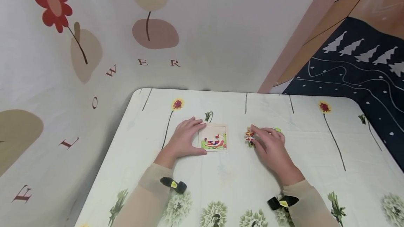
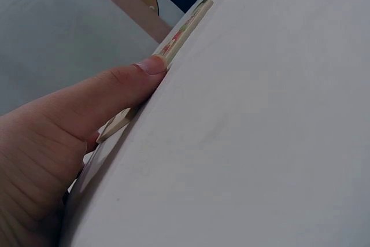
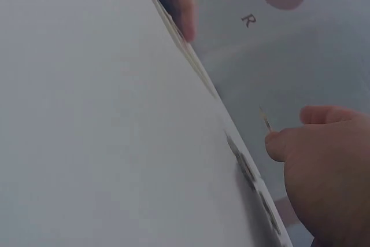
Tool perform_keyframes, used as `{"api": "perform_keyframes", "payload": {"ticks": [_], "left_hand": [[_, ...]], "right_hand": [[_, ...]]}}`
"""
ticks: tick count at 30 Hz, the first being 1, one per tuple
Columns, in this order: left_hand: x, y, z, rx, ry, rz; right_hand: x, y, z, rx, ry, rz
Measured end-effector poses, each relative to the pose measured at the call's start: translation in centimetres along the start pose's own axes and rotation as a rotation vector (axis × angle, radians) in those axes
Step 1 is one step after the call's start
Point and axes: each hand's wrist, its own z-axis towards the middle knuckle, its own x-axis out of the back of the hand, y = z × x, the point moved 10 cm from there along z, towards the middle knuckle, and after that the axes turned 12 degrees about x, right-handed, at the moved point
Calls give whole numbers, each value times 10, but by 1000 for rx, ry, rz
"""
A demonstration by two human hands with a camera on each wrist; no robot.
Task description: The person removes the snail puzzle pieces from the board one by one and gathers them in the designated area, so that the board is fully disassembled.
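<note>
A square wooden jigsaw board [image 1: 228,139] lies flat on the table, its lower part filled with a red, white and green picture and its upper part bare. My left hand [image 1: 184,137] holds it from the left side, fingers at the far edge and thumb at the near one. In the left wrist view the thumb [image 2: 124,85] presses against the board's edge [image 2: 193,24]. Right of the board, my right hand [image 1: 273,150] pinches a small colourful jigsaw piece [image 1: 249,136] between thumb and fingers. The right wrist view has this piece [image 3: 266,121] edge-on, raised off the table.
Partly behind my right hand, a green piece [image 1: 277,129] lies on the table. The right wrist view has several loose pieces [image 3: 247,166] along the surface. A white flower-print cloth [image 1: 227,181] covers the table, and printed fabric [image 1: 214,38] hangs behind it.
</note>
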Motion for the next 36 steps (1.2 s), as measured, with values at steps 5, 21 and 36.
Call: {"api": "perform_keyframes", "payload": {"ticks": [5, 21, 36], "left_hand": [[-1, -1, 1, -2, 4, 4], [-2, -1, 0, -11, 11, -6], [-1, -1, 2, -11, 9, 1]], "right_hand": [[14, 14, -15, -36, 12, 12], [26, 29, -38, -104, -11, -21], [25, 33, -42, -137, -30, -35]]}}
